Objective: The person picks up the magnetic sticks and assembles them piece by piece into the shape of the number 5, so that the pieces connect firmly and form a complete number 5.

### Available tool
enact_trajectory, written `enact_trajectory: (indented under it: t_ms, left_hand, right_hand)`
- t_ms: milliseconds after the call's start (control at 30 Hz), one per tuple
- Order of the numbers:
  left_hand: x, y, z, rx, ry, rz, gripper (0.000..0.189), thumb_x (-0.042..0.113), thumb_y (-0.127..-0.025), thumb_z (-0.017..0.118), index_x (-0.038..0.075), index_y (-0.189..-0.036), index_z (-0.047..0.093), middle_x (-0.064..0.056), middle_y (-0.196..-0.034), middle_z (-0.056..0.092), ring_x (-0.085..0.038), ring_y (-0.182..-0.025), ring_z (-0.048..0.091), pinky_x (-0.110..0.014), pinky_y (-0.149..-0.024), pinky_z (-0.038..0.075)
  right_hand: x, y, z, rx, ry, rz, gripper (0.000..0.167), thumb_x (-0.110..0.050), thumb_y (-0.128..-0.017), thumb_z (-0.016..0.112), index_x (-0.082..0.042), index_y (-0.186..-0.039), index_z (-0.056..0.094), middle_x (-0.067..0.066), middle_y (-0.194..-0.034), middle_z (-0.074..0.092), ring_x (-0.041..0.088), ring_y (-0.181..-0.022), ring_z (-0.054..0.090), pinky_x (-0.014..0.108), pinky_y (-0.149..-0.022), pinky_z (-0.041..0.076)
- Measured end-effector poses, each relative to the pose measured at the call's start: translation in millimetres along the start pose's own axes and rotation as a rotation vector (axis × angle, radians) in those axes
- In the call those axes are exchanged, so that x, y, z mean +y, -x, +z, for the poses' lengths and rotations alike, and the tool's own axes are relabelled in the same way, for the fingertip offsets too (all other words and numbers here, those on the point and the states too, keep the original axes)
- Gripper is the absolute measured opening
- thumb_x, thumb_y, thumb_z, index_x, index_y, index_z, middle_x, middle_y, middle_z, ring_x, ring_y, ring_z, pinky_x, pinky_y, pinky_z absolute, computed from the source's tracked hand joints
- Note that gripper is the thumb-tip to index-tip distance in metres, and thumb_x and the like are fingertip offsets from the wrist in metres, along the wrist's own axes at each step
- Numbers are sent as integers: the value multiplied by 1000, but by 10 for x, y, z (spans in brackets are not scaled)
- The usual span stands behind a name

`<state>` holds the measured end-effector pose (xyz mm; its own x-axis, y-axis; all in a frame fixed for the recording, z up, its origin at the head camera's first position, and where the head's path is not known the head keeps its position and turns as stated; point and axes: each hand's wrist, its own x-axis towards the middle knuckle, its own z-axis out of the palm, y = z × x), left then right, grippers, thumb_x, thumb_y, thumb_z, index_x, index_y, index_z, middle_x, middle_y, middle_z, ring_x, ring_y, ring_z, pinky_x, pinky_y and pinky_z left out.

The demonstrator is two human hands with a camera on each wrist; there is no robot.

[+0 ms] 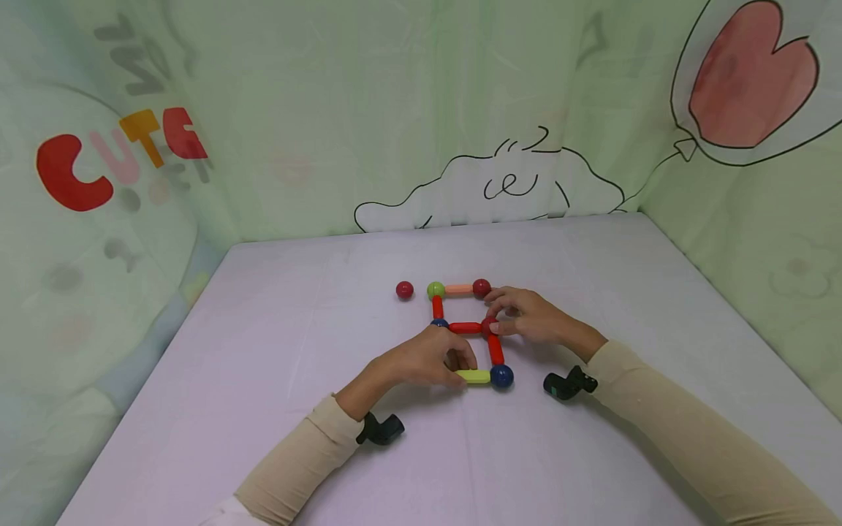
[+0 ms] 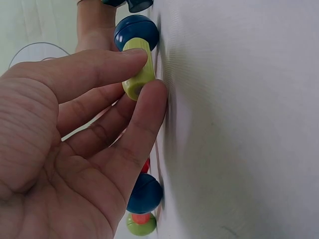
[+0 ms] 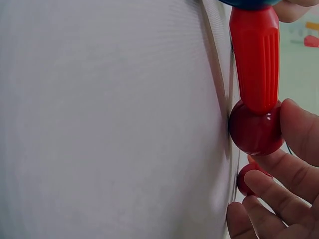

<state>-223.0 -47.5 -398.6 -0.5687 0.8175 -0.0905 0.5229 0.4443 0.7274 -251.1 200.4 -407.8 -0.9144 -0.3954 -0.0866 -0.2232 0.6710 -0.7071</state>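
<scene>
My left hand (image 1: 421, 358) pinches a yellow-green rod (image 1: 473, 376) between thumb and finger. In the left wrist view the rod's far end meets a blue ball (image 2: 137, 31). My right hand (image 1: 529, 314) holds a dark red ball (image 3: 254, 129) with thumb and index finger. A red rod (image 1: 495, 351) joins this ball to the blue one. Another red rod (image 1: 465, 327) runs left to a second blue ball (image 1: 439, 323), partly hidden by my left hand. From there a third red rod (image 1: 437, 307) leads to a green ball (image 1: 436, 290).
A salmon rod (image 1: 458, 289) links the green ball to another dark red ball (image 1: 482, 287), close by my right fingers. One loose red ball (image 1: 404, 290) lies left of the structure. Printed curtains (image 1: 296, 131) stand behind the white tabletop (image 1: 230, 365).
</scene>
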Motion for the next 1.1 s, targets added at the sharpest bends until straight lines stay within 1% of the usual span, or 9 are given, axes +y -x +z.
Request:
enact_trajectory:
  t_ms: [267, 500, 633, 800, 967, 1100]
  left_hand:
    - [16, 25, -8, 6, 8, -8, 21, 5, -82, 84, 8, -101, 75, 7, -86, 70, -4, -78, 65, -17, -77, 55]
    - [0, 42, -32, 7, -3, -26, 19, 8, -83, 84, 11, -100, 75, 8, -86, 69, -5, -80, 64, -18, -77, 54]
    - [-17, 56, -62, 15, -1, -39, 17, 10, -84, 83, 12, -99, 75, 8, -85, 69, -6, -81, 64, -20, -77, 54]
    - [-30, 75, -96, 23, -14, -46, 18, 11, -85, 82, 12, -100, 74, 8, -86, 69, -7, -81, 63, -21, -77, 55]
    - [-60, 101, -144, 47, -37, -57, 17, 12, -87, 80, 11, -103, 74, 9, -89, 68, -8, -83, 63, -21, -77, 54]
    - [-81, 125, -212, 70, -44, -70, 15, 12, -89, 78, 10, -103, 74, 9, -89, 69, -9, -84, 64, -23, -75, 54]
  right_hand:
    - [-9, 6, -10, 1, 7, 3, 21, -16, -90, 70, -8, -109, 74, 17, -147, 51, 44, -135, 44, 63, -106, 41]
    - [-2, 3, -3, 18, 4, 5, 22, -16, -90, 71, -7, -110, 74, 17, -143, 54, 42, -134, 46, 61, -106, 43]
    - [7, 0, 5, 18, 4, 9, 23, -17, -90, 72, -8, -111, 74, 17, -142, 55, 42, -134, 46, 61, -106, 43]
    - [20, 5, 0, 14, 12, -16, 23, -18, -91, 71, -7, -111, 74, 17, -141, 56, 42, -133, 47, 60, -106, 43]
    - [23, 13, -14, 6, 18, -39, 24, -17, -92, 70, -6, -112, 74, 18, -140, 57, 42, -132, 48, 59, -106, 44]
    - [13, 11, -18, 8, 32, -40, 24, -16, -92, 70, -6, -114, 74, 19, -139, 58, 42, -131, 50, 58, -106, 44]
